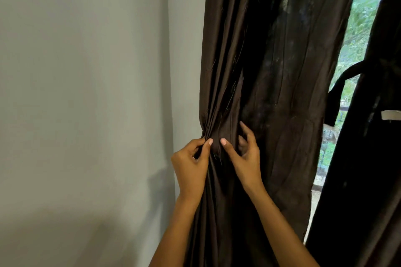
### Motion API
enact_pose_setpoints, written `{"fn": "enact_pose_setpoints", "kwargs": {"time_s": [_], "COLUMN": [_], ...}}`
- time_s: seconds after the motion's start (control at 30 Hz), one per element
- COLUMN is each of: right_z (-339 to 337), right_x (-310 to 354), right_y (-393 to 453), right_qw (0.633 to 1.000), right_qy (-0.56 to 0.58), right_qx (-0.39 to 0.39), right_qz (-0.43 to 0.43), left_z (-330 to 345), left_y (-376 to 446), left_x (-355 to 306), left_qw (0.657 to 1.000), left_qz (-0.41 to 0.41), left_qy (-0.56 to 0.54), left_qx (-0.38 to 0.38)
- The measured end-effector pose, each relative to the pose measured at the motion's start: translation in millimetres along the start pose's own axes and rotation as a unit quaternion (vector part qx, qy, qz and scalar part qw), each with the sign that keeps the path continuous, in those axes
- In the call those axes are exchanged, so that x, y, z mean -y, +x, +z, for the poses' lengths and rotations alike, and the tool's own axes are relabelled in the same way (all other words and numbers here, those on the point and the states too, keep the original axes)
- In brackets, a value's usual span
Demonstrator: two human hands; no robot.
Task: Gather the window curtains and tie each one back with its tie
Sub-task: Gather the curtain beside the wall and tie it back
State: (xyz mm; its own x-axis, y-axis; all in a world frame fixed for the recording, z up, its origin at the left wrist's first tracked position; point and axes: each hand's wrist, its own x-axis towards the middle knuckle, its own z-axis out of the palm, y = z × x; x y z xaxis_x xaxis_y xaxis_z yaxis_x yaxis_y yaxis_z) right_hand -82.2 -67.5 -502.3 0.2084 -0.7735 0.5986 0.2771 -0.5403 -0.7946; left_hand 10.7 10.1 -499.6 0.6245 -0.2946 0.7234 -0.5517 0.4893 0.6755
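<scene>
A dark brown curtain [271,71] hangs in front of me, its left folds bunched together at waist height. My left hand [191,162] pinches the gathered folds at the curtain's left edge between thumb and fingers. My right hand [243,154] presses its thumb on the bunch from the right, with its fingers curled against the cloth beside it. A second dark curtain [368,136] hangs at the right edge, and a dark tie [338,91] loops out from it and dangles against the window.
A plain pale wall [86,93] fills the left half. Between the two curtains shows a strip of window [366,6] with a mesh screen and green foliage outside. A white label [390,114] sits on the right curtain.
</scene>
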Motion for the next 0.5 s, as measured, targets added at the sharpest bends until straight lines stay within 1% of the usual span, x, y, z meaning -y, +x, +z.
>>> {"fn": "enact_pose_setpoints", "kwargs": {"time_s": [0.03,0.07,0.1,0.13,0.17,0.2,0.27,0.4,0.5], "right_z": [1.7,3.6,6.1,9.6,13.7,17.2,22.1,22.9,17.3], "right_x": [0.0,0.1,-0.5,-1.6,-1.6,-1.3,-0.8,0.8,2.2], "right_y": [-1.8,-5.3,-10.7,-17.2,-23.8,-29.7,-37.9,-44.8,-42.4], "right_qw": [0.997,0.983,0.961,0.940,0.928,0.924,0.928,0.946,0.953], "right_qy": [-0.043,-0.113,-0.178,-0.223,-0.253,-0.272,-0.285,-0.253,-0.234], "right_qx": [-0.043,-0.094,-0.129,-0.145,-0.142,-0.128,-0.088,-0.008,0.016], "right_qz": [-0.047,-0.107,-0.167,-0.212,-0.232,-0.235,-0.224,-0.204,-0.194], "left_z": [0.4,1.1,1.9,2.7,3.3,3.8,4.8,6.4,7.6], "left_y": [-0.2,-0.9,-1.7,-2.6,-3.8,-5.2,-8.4,-16.1,-18.2], "left_x": [0.1,-0.1,-0.5,-0.9,-1.3,-2.1,-3.9,-7.8,-5.8], "left_qw": [1.000,1.000,1.000,1.000,1.000,1.000,1.000,1.000,0.999], "left_qz": [-0.001,0.000,0.003,0.007,0.008,0.007,0.003,0.008,-0.010], "left_qy": [0.002,0.005,0.008,0.009,0.008,0.004,-0.006,-0.020,-0.042], "left_qx": [-0.002,-0.004,-0.007,-0.011,-0.013,-0.014,-0.010,-0.005,0.008]}}
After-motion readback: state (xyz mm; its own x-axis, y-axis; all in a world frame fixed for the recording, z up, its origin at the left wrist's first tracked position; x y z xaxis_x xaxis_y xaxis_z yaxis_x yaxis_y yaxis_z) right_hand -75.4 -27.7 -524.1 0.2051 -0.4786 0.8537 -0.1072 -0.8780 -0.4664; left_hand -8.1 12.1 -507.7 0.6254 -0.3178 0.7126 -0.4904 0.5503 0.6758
